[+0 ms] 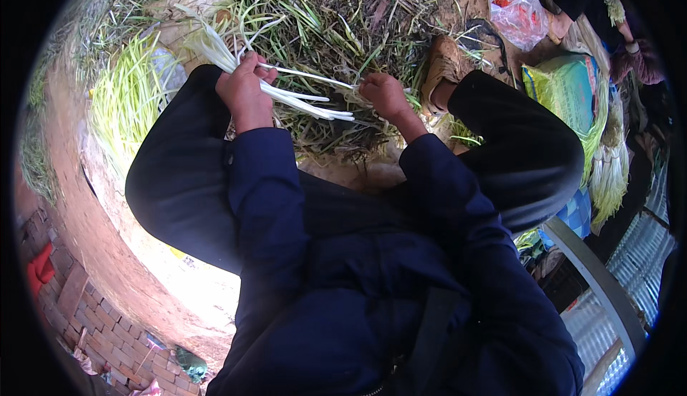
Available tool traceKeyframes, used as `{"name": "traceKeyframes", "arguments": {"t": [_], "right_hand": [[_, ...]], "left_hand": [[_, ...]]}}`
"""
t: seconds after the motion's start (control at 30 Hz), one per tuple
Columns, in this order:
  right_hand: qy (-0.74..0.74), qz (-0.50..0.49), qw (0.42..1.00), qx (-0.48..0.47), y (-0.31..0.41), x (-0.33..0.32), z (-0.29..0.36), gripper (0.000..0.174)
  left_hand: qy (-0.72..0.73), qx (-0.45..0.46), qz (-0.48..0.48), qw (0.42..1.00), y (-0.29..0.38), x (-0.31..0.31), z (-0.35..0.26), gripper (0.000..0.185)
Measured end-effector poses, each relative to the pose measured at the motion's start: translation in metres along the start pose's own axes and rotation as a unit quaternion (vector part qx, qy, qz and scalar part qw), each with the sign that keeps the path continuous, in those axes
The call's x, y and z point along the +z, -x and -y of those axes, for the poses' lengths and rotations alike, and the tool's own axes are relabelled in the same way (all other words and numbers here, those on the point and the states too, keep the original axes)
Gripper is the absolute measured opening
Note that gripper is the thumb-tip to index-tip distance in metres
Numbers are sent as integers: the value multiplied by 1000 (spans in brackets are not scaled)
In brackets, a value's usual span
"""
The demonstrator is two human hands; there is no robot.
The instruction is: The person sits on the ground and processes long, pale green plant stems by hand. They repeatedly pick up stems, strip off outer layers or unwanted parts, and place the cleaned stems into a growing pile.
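Observation:
My left hand (248, 91) is closed round a bunch of long white-stemmed leafy vegetables, perhaps garlic shoots (316, 107). The pale stem ends point right and the light yellow-green leaves point to the upper left. One thin white stalk (311, 75) runs apart from the bunch towards my right hand (382, 92), whose curled fingers pinch its root end; the fingertips are partly hidden. Beneath both hands lies a heap of green and brown plant scraps (333, 25). A loose pile of yellow-green shoots (126, 95) rests beyond my left knee.
A clear plastic bag with red contents (518, 14) lies at the upper right, near another person's hand (622, 28). A green and yellow sack (563, 92) and tied bundles of shoots (609, 173) are beyond my right knee. A curved metal bar (596, 278) stands lower right.

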State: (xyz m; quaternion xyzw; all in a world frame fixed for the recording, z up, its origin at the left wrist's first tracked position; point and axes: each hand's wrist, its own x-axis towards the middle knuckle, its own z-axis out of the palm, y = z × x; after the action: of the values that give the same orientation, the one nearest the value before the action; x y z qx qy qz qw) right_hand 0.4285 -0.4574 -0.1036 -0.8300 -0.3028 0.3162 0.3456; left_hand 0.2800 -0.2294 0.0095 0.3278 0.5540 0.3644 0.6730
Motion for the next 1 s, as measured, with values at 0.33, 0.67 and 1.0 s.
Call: {"name": "traceKeyframes", "arguments": {"t": [0.33,0.67,1.0], "right_hand": [[194,18,972,129,8,-37,-68,28],[129,13,991,-33,-23,-53,65,43],[-279,275,915,94,-13,-27,54,13]], "left_hand": [[45,25,-12,999,-17,-21,-42,5],[19,-29,20,999,-10,-9,-26,5],[86,-68,27,994,-18,-8,-7,11]]}}
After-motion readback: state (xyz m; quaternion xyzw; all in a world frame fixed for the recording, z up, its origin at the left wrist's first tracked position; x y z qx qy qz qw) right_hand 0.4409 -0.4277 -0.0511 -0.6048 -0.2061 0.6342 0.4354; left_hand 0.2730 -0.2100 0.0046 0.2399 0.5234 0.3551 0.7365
